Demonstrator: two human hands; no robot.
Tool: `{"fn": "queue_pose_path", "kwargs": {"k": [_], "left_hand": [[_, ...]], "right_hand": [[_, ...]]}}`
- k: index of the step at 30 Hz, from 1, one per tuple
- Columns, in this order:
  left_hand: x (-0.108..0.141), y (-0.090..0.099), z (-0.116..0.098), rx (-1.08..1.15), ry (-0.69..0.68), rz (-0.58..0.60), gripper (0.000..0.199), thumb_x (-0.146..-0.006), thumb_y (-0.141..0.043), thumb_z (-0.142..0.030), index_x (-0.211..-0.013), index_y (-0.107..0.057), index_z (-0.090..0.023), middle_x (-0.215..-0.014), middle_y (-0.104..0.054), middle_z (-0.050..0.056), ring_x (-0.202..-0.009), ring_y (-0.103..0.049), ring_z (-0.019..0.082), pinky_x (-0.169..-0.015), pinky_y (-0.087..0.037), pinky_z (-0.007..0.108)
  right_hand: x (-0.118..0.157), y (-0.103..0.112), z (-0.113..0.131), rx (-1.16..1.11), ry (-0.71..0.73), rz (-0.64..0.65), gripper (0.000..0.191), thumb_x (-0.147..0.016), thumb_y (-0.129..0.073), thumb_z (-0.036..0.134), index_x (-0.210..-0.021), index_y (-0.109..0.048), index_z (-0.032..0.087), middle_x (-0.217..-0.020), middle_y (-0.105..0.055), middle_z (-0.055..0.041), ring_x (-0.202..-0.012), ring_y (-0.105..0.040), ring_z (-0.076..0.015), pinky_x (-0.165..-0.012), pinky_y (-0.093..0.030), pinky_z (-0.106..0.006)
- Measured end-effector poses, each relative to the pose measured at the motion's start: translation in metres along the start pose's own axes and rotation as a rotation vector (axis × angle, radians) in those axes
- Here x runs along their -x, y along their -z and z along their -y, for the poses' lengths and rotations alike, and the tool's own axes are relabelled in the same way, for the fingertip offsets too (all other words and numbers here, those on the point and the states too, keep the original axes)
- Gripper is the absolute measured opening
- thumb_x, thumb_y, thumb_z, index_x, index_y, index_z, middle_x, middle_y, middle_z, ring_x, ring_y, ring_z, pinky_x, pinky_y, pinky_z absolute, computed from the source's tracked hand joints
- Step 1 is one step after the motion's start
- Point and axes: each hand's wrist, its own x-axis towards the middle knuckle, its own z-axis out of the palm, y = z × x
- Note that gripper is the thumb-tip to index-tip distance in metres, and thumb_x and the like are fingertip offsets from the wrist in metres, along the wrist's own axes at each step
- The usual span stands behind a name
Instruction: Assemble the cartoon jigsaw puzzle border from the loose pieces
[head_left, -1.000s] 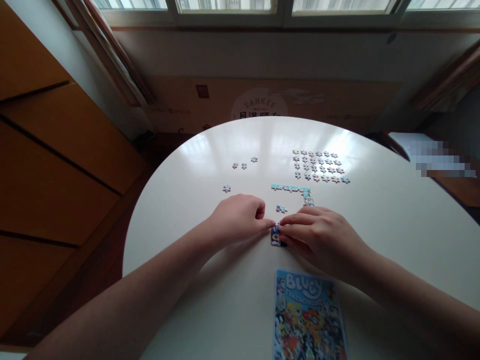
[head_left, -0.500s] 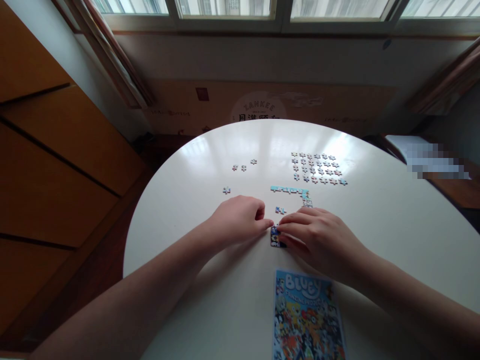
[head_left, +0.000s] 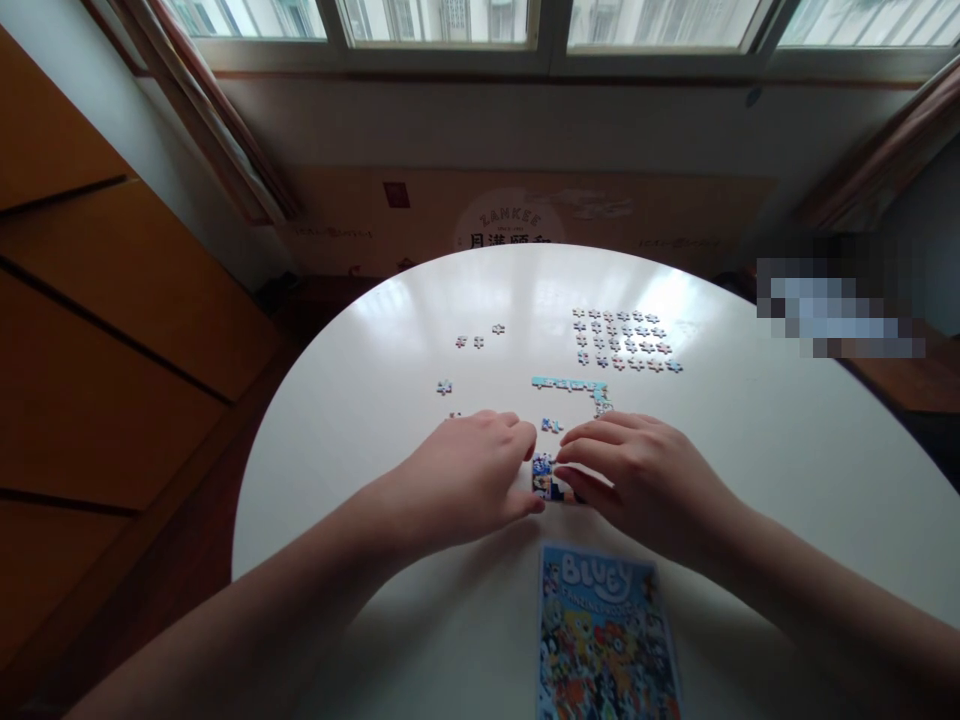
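Left hand (head_left: 469, 470), right hand (head_left: 646, 462) flanking dark puzzle pieces (head_left: 541, 466).

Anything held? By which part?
Cannot tell: the left hand is at the left edge of the dark joined puzzle pieces, the right hand at their right side.

Windows (head_left: 439, 22) along the top, daylight coming in, glare on the far part of the white, round-edged worktop (head_left: 337, 440). Curtains (head_left: 214, 120) both sides. Grey wall (head_left: 480, 125) below, tan ZANKEE panel (head_left: 322, 205) at its foot. Orange-brown cabinet (head_left: 67, 400) left, dark reddish floor (head_left: 184, 510) beside it.
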Motion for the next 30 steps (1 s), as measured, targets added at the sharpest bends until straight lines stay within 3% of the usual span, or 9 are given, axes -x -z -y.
{"fn": "queue_pose_path", "kwargs": {"k": [6,14,22,30], "left_hand": [[-0.006,-0.003,0.001,0.011,0.004,-0.005,0.025,-0.083,-0.064,-0.044,-0.089,-0.059,-0.02,-0.101,-0.066,0.006,-0.087,-0.058,0.022,-0.069,-0.041,0.033],[-0.005,-0.001,0.002,0.057,0.013,-0.002,0.023,-0.083,-0.066,-0.043,-0.086,-0.061,-0.021,-0.098,-0.065,0.005,-0.084,-0.056,0.021,-0.067,-0.04,0.033],[-0.009,0.008,0.017,0.182,-0.035,0.063,0.018,-0.084,-0.066,-0.037,-0.08,-0.064,-0.02,-0.092,-0.066,0.004,-0.082,-0.058,0.018,-0.066,-0.041,0.029],[-0.024,-0.005,0.039,0.316,-0.032,-0.017,0.016,-0.088,-0.059,-0.029,-0.093,-0.071,-0.022,-0.097,-0.072,0.003,-0.083,-0.064,0.017,-0.071,-0.046,0.028]], "right_hand": [[0.006,0.023,-0.03,0.085,-0.163,-0.089,0.02,-0.093,-0.058,0.03,-0.086,-0.076,0.025,-0.09,-0.077,-0.0027,-0.074,-0.069,-0.0193,-0.06,-0.048,-0.032],[0.021,0.035,-0.06,0.049,-0.28,0.232,0.015,-0.081,-0.066,0.024,-0.067,-0.073,0.027,-0.064,-0.069,0.0011,-0.053,-0.061,-0.014,-0.046,-0.037,-0.027],[0.02,0.035,-0.061,-0.014,-0.356,0.308,0.018,-0.082,-0.064,0.023,-0.064,-0.069,0.025,-0.065,-0.068,-0.0005,-0.056,-0.06,-0.0144,-0.048,-0.036,-0.027],[0.009,0.038,-0.065,-0.048,-0.531,0.399,0.023,-0.089,-0.056,0.035,-0.074,-0.07,0.024,-0.077,-0.071,-0.0038,-0.065,-0.063,-0.0177,-0.054,-0.039,-0.029]]}}
